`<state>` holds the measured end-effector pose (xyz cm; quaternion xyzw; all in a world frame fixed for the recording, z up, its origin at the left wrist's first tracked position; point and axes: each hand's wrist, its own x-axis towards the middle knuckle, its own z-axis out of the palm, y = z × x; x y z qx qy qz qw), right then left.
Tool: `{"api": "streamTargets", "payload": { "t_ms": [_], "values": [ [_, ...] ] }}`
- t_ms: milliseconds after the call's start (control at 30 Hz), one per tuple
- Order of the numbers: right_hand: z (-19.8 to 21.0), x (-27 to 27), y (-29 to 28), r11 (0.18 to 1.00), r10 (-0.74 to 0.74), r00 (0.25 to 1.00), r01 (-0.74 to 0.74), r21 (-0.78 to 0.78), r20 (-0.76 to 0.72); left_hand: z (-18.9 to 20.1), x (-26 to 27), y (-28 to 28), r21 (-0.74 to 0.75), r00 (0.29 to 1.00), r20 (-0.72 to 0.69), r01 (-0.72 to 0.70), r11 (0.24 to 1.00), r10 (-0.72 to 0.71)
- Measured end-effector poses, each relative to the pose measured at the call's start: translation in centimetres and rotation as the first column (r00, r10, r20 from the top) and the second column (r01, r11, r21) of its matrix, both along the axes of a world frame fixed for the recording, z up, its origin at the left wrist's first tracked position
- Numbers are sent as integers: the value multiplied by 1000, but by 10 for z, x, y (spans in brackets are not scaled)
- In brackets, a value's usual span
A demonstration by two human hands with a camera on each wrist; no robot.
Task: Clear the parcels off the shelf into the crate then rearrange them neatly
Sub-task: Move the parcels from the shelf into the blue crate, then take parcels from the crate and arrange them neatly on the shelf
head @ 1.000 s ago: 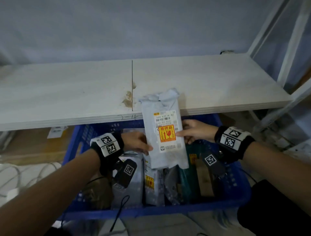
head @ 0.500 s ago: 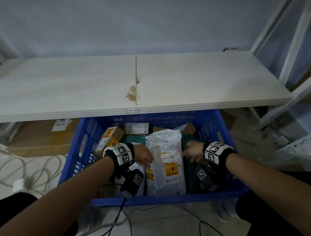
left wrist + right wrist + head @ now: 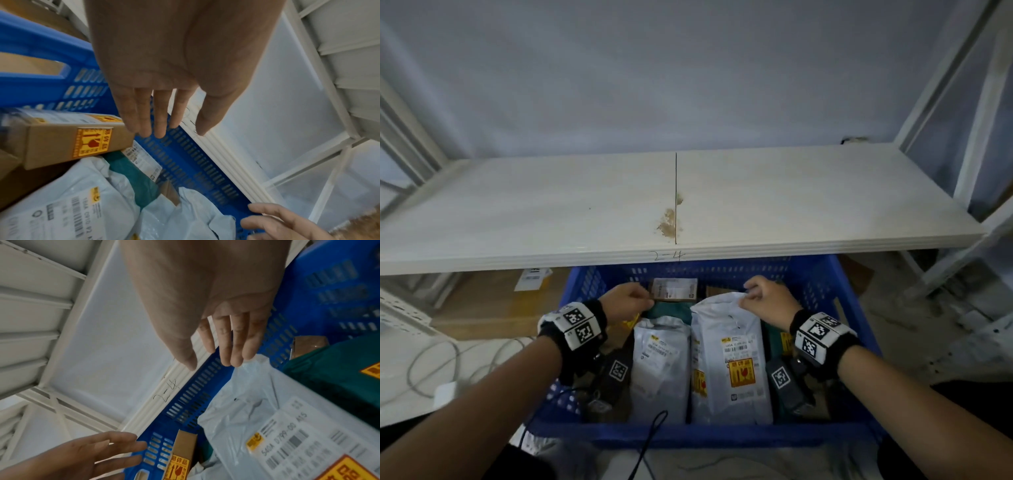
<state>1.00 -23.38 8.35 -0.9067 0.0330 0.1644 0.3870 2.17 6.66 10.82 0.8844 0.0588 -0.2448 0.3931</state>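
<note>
Scene: I watched both hands work inside a blue plastic crate (image 3: pixel 825 294) parked under the front edge of a white shelf (image 3: pixel 551 212), whose edge bore a handwritten "2-4".
Left hand: my left hand (image 3: pixel 625 301) hovered over the crate's far-left area; the wrist views showed its fingers (image 3: pixel 144 116) straight and relaxed, the grip released and holding nothing.
Right hand: my right hand (image 3: pixel 768 298) sat at the top edge of the tall white mailer bag (image 3: pixel 732 356); its fingertips (image 3: pixel 234 360) lay straight just at the bag's crumpled top, the grip released rather than wrapped around it. I could not tell whether they truly touched.
White mailer bag: it stood upright in the middle of the crate, shipping label and orange fragile sticker facing me.
Second mailer: a shorter white mailer bag (image 3: pixel 661 363) stood touching it on the left.
Green parcels: a dark green parcel (image 3: pixel 671 310) showed behind the shorter bag; another green parcel with a fragile sticker (image 3: pixel 333 366) leaned just right of the tall bag.
Boxes: a cardboard box with an orange fragile sticker (image 3: pixel 72 144) lay at the crate's left side, and a small labelled carton (image 3: pixel 676 289) stood against the far wall.
Floor: grey cables (image 3: pixel 424 370) lay left of the crate.
</note>
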Motion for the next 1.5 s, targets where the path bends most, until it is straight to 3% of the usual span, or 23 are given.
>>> {"api": "streamTargets", "payload": {
  "t_ms": [233,767,967,1133,1233,1300,1500],
  "values": [
    [-2,-11,31,984,118,990,-105,-147,83,-7,-13,14,-67,983,83,-158,985,164],
    [35,9,57,941,210,967,-160,-300,143,5,9,-2,127,983,171,-83,988,61],
    [22,9,78,895,273,956,-209,-393,113,-8,0,-6,252,997,82,-16,968,-5],
    [0,11,92,802,332,943,-280,-527,4,-76,23,7,277,999,38,3,961,-14],
    [-9,14,89,774,340,936,-336,-537,-95,-52,-9,-13,295,998,6,61,953,-66],
    [-14,14,86,755,348,929,-357,-550,-125,-57,-16,-23,268,996,-73,75,961,-57],
    [-23,16,83,772,335,940,-314,-553,-65,-75,-17,-50,224,985,-140,133,966,-103]
  ]
}}
